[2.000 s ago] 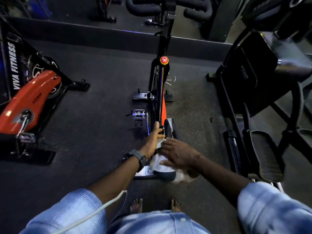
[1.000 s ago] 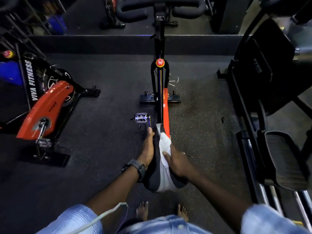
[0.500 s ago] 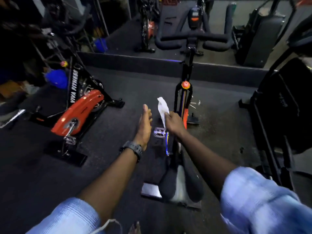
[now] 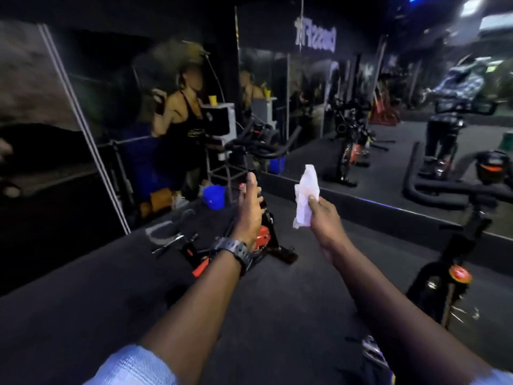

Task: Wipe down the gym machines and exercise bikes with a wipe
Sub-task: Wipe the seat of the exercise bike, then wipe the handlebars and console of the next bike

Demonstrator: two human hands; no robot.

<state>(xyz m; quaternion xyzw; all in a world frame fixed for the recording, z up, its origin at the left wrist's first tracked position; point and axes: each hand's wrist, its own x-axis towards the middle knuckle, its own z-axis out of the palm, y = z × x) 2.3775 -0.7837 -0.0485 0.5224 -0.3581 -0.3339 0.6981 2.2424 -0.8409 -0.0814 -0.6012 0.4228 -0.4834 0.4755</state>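
One view only, a wide-angle camera on the person's head, facing forward over both outstretched forearms and tilted only slightly down toward the dark floor (image 4: 277, 315). Nearest the lens are the rolled blue sleeves at the bottom edge; the left hand (image 4: 249, 212) and right hand (image 4: 323, 218) sit near mid-frame, the right holding a white wipe (image 4: 305, 195) upright. Beyond them, well apart, stand an orange-and-black exercise bike (image 4: 263, 234) ahead and another bike (image 4: 458, 259) at the right edge, with a wall mirror (image 4: 361, 107) closing the background; edges are bowed and blurred.
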